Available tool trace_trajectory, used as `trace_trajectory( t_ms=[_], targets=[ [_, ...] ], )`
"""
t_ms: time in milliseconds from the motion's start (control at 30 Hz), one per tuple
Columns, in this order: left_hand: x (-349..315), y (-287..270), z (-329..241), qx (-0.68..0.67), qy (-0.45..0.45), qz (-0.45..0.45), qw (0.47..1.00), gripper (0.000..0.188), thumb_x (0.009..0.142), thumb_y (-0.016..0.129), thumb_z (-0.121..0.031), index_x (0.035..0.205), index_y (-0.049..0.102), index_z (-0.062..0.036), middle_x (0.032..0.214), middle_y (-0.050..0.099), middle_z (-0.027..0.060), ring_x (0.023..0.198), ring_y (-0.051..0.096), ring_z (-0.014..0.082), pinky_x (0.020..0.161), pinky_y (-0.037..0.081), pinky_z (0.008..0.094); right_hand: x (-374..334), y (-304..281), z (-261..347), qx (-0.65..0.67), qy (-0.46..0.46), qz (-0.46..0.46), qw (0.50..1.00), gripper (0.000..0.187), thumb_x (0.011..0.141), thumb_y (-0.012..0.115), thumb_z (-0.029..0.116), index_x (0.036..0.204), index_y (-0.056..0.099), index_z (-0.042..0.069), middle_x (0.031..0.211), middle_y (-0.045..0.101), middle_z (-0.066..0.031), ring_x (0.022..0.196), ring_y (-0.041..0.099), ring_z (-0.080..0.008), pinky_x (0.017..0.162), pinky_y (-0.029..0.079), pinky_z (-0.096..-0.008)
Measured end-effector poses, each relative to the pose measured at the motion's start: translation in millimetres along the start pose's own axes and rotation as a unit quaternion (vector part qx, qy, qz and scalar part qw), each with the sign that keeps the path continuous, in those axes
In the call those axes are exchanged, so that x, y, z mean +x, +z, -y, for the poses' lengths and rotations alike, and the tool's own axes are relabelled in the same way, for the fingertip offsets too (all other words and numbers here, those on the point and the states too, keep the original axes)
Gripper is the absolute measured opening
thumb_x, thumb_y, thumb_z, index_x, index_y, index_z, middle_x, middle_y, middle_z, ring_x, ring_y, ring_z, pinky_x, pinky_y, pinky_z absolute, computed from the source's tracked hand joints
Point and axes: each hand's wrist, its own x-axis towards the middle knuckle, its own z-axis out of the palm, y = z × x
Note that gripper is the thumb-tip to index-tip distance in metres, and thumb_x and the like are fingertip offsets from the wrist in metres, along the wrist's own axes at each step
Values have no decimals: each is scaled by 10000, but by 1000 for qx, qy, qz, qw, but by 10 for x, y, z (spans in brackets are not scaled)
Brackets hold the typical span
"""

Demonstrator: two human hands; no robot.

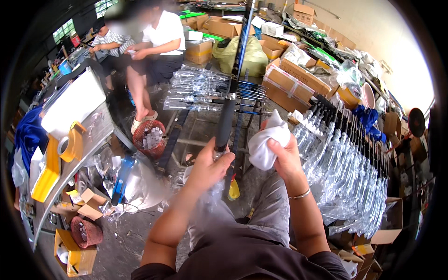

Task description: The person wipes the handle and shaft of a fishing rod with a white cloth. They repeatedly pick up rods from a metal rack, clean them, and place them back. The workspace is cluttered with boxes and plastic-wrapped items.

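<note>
My left hand (208, 164) is closed around the lower part of a fishing rod (227, 120), which stands upright before me. The rod has a black foam grip and a dark blue and black shaft that runs out of the top of the picture. Clear plastic hangs below the left hand, partly blurred. To the right of the rod, my right hand (288, 161) grips a bunched white cloth (269, 143), thumb pressed into it. The cloth is apart from the rod. Beyond, several plastic-sleeved rods (198, 88) lie crosswise on a metal rack.
Many plastic-wrapped rods (347, 163) stand in a row at my right. A red basket (156, 148) of small pieces sits on the floor, left. A table (95, 148) holds a tape dispenser (71, 143). Cardboard boxes (289, 86) are piled behind; two people (163, 35) sit back left.
</note>
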Motion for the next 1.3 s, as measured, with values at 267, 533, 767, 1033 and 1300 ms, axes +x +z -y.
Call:
trace_trajectory(
  t_ms=[267,533,767,1033,1300],
  targets=[
    [-176,184,53,124,-32,-69,989,328,917,674,-230,1133,500,-56,792,551,-6,543,491,53,475,396,219,50,-27,168,96,-5,-13,995,290,825,650,82,1092,574,0,960,644,-79,804,625,-143,747,517,-292],
    [-275,544,16,191,-37,-70,978,215,969,577,-169,1110,465,-53,659,471,-25,518,437,53,465,345,217,-222,0,540,-274,-122,-80,951,374,878,678,65,1214,524,10,1092,604,-31,1001,557,-127,879,455,-292],
    [-252,716,-48,316,-1,-22,948,252,973,538,-147,1170,456,-13,660,527,12,534,504,81,502,414,254,12,-35,746,-552,-342,11,761,310,697,732,26,981,607,42,828,581,-109,681,626,-316,560,498,-373],
    [-305,743,-19,434,162,-99,881,361,848,690,-128,1144,544,20,844,658,218,753,654,395,613,503,414,-67,-42,627,-642,-384,46,662,283,636,672,78,905,584,82,705,488,-54,564,573,-212,439,468,-341],
    [-155,707,-1,500,262,-148,812,395,774,753,-113,1113,590,6,886,661,167,747,658,365,620,520,411,-57,-24,676,-645,-398,78,647,301,612,684,100,885,563,61,699,501,-52,573,567,-205,440,460,-343]
  ],
)
